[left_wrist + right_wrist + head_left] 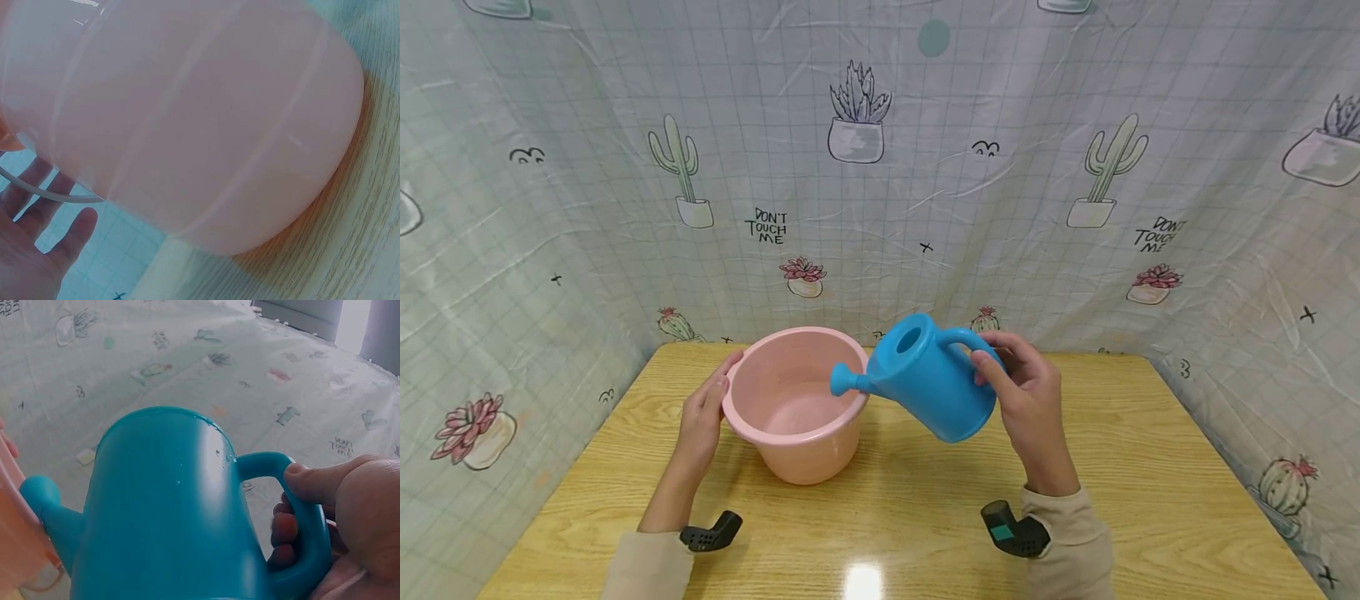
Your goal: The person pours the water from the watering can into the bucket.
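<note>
A pink bucket (812,457) stands on the wooden table, left of the middle. My left hand (703,412) rests against its left side at the rim, fingers and thumb fairly straight. In the left wrist view a thin bucket handle (59,197) crosses in front of those fingers. My right hand (1018,387) grips a blue watering can (936,387) by its looped handle (315,531), thumb on top and fingers curled through. The can is held up and tilted left, its spout (847,380) over the bucket's right rim. Droplets dot the can's side in the right wrist view.
The wooden table (1120,450) extends to both sides and toward me. A pale cloth (925,192) printed with potted cacti hangs behind it and along both sides. Black wrist devices (711,533) sit at both sleeves.
</note>
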Demonstrator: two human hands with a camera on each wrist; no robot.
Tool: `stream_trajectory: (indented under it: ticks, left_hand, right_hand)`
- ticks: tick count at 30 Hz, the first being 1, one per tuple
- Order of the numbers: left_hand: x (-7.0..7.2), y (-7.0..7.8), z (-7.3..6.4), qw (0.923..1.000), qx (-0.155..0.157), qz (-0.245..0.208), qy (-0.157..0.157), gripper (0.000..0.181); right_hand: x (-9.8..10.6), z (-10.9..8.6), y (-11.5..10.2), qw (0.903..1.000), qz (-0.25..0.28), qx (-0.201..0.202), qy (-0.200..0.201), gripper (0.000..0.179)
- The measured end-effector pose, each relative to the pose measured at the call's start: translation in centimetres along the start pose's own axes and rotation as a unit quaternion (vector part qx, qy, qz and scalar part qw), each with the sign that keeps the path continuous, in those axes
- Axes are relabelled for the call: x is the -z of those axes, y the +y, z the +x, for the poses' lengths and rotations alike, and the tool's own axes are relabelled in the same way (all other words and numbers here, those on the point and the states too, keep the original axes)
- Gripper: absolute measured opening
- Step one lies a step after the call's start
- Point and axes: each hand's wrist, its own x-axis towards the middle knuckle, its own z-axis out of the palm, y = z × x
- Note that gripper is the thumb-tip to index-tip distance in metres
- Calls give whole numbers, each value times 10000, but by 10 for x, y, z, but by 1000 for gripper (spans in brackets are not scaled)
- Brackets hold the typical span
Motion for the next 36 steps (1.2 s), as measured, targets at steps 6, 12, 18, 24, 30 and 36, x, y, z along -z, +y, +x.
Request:
stream_trajectory:
  ticks: [6, 12, 18, 24, 30, 36]
  left_hand:
    - [0, 0, 0, 10000, -20, 30, 9, 49]
    - [-1, 0, 0, 10000, -14, 22, -9, 49]
    - [-1, 0, 0, 10000, -1, 35, -10, 49]
    - [-1, 0, 0, 9999, -6, 121, -15, 49]
    - [0, 0, -1, 9999, 21, 99, -15, 49]
    - [-1, 1, -1, 10000, 0, 85, -17, 49]
  right_hand:
    - [-2, 0, -1, 9998, -139, -84, 88, 22]
    - [-4, 0, -1, 10000, -53, 13, 72, 22]
    - [-3, -1, 0, 9999, -76, 12, 78, 22]
    - [-3, -1, 0, 9999, -62, -40, 68, 22]
    - [-3, -1, -1, 9999, -82, -112, 55, 23]
    - [-3, -1, -2, 9997, -143, -184, 31, 23]
